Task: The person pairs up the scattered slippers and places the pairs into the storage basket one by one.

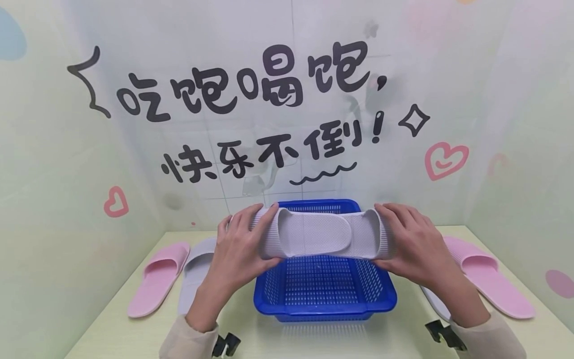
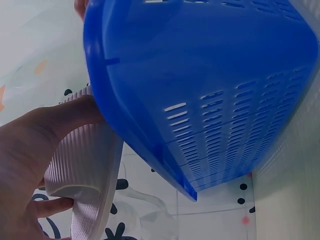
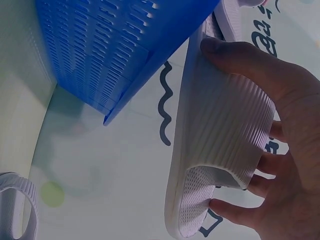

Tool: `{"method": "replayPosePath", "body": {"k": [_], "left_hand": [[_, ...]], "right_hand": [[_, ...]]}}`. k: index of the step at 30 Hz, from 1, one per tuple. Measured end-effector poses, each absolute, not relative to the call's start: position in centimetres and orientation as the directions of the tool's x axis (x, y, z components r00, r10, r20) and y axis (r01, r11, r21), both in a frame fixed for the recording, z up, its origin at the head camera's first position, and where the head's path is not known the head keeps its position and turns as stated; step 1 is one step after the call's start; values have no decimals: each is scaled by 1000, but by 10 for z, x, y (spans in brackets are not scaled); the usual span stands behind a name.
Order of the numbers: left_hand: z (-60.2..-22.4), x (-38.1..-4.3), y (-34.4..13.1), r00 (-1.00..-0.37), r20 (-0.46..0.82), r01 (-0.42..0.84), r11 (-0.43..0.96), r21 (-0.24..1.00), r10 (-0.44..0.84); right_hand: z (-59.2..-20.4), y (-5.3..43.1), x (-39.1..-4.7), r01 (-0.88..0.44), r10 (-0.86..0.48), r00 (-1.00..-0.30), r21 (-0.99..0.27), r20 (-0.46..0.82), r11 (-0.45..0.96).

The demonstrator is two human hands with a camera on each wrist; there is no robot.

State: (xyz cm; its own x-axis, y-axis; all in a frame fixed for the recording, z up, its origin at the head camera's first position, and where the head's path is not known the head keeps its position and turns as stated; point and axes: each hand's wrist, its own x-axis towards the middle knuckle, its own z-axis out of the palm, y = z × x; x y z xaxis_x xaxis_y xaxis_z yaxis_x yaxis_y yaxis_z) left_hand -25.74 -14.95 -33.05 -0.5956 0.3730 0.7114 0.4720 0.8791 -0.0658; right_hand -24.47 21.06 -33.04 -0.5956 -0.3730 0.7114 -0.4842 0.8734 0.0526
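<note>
Two pale lilac slippers are held up over the blue basket point(image 1: 318, 309), soles nearly level. My left hand point(image 1: 239, 247) grips the left slipper point(image 1: 314, 232) by its ribbed strap, thumb below and fingers over the top. The right slipper point(image 1: 364, 232) is gripped the same way by my right hand point(image 1: 414, 244). The left slipper's heel end overlaps the right one's footbed, toes pointing outward. In the right wrist view, the ribbed strap point(image 3: 225, 130) lies between thumb and fingers. The basket's perforated floor shows beneath, bare in the head view.
On the table's left lie a pink slipper point(image 1: 159, 281) and a pale lilac slipper point(image 1: 193, 274). At the right lies another pink slipper point(image 1: 498, 279), with a pale one point(image 1: 435, 301) partly hidden by my forearm. Printed walls point(image 1: 314, 25) close in the back and sides.
</note>
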Motion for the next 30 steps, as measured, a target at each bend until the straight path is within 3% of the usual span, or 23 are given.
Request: {"method": "replayPosePath", "body": {"k": [30], "left_hand": [[-331, -258, -149, -583, 716, 479, 874, -80, 385]], "right_hand": [[-331, 209, -245, -497, -381, -596, 49, 706, 867]]}}
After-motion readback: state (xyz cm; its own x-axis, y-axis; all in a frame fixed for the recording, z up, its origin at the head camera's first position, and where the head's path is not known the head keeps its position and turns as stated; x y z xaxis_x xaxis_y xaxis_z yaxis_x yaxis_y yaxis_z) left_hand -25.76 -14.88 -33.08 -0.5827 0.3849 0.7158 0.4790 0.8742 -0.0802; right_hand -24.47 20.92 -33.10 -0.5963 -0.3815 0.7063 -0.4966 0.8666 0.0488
